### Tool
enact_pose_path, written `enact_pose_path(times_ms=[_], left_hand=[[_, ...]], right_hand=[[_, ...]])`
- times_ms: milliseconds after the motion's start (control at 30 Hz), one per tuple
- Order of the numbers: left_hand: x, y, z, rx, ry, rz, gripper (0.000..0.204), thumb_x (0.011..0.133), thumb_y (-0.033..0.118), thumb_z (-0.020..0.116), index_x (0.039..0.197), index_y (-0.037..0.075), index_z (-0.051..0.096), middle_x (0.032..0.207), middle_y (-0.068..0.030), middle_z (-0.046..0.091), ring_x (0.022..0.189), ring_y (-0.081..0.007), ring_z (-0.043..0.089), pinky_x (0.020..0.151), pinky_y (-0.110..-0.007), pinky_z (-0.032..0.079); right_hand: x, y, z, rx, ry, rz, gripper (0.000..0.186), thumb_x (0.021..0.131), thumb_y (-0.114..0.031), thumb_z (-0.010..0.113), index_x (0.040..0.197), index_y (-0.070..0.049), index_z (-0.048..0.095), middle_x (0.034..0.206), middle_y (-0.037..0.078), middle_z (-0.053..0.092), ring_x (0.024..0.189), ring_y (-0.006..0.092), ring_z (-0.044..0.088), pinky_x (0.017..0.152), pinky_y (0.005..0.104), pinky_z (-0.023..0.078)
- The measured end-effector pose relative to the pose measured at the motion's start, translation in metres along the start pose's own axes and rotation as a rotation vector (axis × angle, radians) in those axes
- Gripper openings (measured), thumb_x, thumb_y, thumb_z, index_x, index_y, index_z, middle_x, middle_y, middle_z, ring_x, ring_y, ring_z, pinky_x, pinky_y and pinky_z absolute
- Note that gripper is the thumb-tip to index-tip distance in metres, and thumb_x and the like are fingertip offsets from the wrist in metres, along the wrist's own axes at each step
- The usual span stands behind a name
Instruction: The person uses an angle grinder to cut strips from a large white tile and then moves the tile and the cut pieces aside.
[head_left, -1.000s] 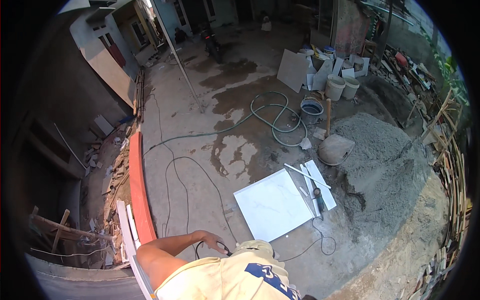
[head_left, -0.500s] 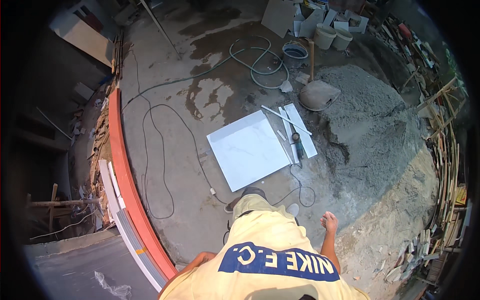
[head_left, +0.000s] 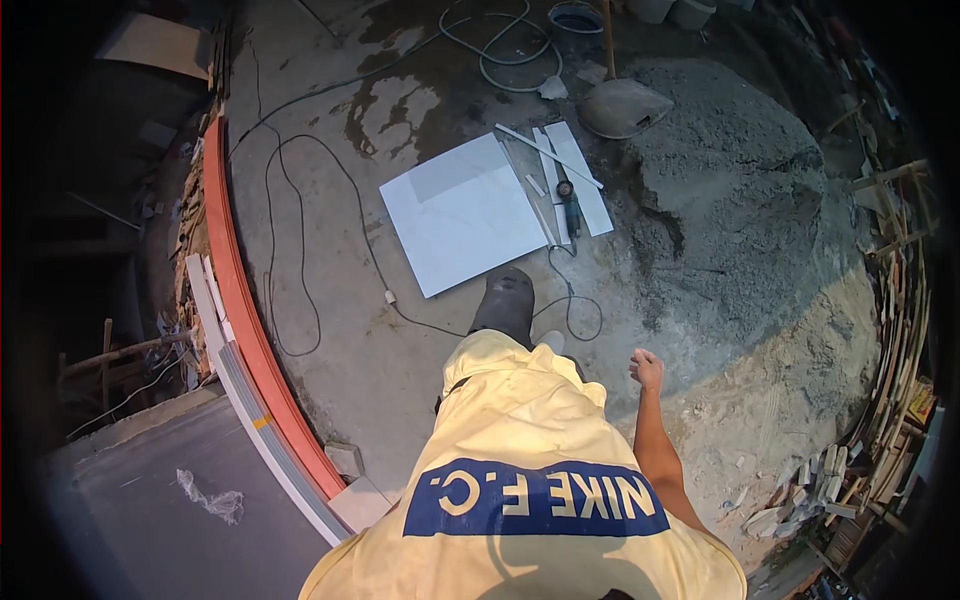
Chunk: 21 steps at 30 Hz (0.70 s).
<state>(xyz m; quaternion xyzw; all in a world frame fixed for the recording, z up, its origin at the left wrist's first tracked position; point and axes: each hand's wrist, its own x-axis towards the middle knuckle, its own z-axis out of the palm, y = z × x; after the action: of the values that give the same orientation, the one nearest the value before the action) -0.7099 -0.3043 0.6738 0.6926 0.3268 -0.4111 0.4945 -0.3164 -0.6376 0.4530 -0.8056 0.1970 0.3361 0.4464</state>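
My right hand (head_left: 648, 370) hangs at my side above the concrete floor, its fingers loosely bent and a little apart, with nothing visible in it. My left hand is out of sight. In front of my dark boot (head_left: 505, 305) lies a large white square tile (head_left: 465, 215), flat on the floor. Beside its right edge are several narrow white tile strips (head_left: 582, 180). A teal angle grinder (head_left: 570, 212) rests on these strips, with its cord looping towards my feet.
A heap of grey sand (head_left: 740, 180) spreads at the right, a shovel (head_left: 622, 108) at its edge. A green hose (head_left: 490, 75) coils near a bucket (head_left: 577, 17). An extension cord (head_left: 367, 225) crosses the floor. Long red metal profiles (head_left: 240, 290) line the left; wood scraps lie far right.
The floor and everything on it has shifted up and slightly left in view. One boot now shows more fully near the tile. My left forearm has gone out of sight; my right arm shows more.
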Motion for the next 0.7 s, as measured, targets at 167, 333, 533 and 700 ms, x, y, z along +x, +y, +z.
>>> enact_pose_path(times_ms=[167, 333, 533, 700], left_hand=[[0.026, 0.04, -0.004, -0.04, -0.016, 0.044, 0.072, 0.079, 0.048, 0.069, 0.13, 0.001, 0.048, 0.124, -0.0212, 0.058, 0.111, -0.0357, 0.061, 0.095, -0.046, 0.047], [0.048, 0.088, -0.056, -0.056, -0.114, 0.081, 0.064, 0.081, 0.044, 0.068, 0.126, 0.001, 0.055, 0.12, -0.0205, 0.062, 0.109, -0.0352, 0.062, 0.094, -0.046, 0.048], [0.068, 0.137, -0.189, -0.054, -0.296, -0.144, 0.052, 0.082, 0.038, 0.068, 0.118, 0.002, 0.064, 0.106, -0.0186, 0.07, 0.104, -0.0347, 0.065, 0.091, -0.044, 0.05], [0.098, 0.14, -0.228, -0.003, 0.75, -0.032, 0.051, 0.083, 0.039, 0.067, 0.121, 0.005, 0.063, 0.102, -0.0166, 0.071, 0.098, -0.035, 0.066, 0.089, -0.042, 0.051]], right_hand=[[0.078, -0.083, 0.025, -0.139, -0.094, -0.179, 0.04, 0.088, -0.029, 0.065, 0.115, 0.0, 0.064, 0.095, 0.01, 0.07, 0.072, 0.018, 0.068, 0.056, 0.027, 0.049], [0.1, -0.171, 0.06, -0.057, -0.137, -0.261, 0.042, 0.086, -0.028, 0.068, 0.113, 0.004, 0.066, 0.095, 0.013, 0.071, 0.07, 0.0183, 0.069, 0.054, 0.0271, 0.048], [0.097, -0.253, 0.068, -0.154, -0.198, -0.293, 0.041, 0.089, -0.028, 0.065, 0.118, 0.0, 0.063, 0.096, 0.008, 0.07, 0.072, 0.0166, 0.068, 0.058, 0.0272, 0.049], [0.123, -0.234, 0.056, -0.215, -0.181, -0.233, 0.041, 0.087, -0.027, 0.067, 0.116, 0.002, 0.064, 0.089, 0.011, 0.07, 0.065, 0.0179, 0.067, 0.052, 0.03, 0.05]])
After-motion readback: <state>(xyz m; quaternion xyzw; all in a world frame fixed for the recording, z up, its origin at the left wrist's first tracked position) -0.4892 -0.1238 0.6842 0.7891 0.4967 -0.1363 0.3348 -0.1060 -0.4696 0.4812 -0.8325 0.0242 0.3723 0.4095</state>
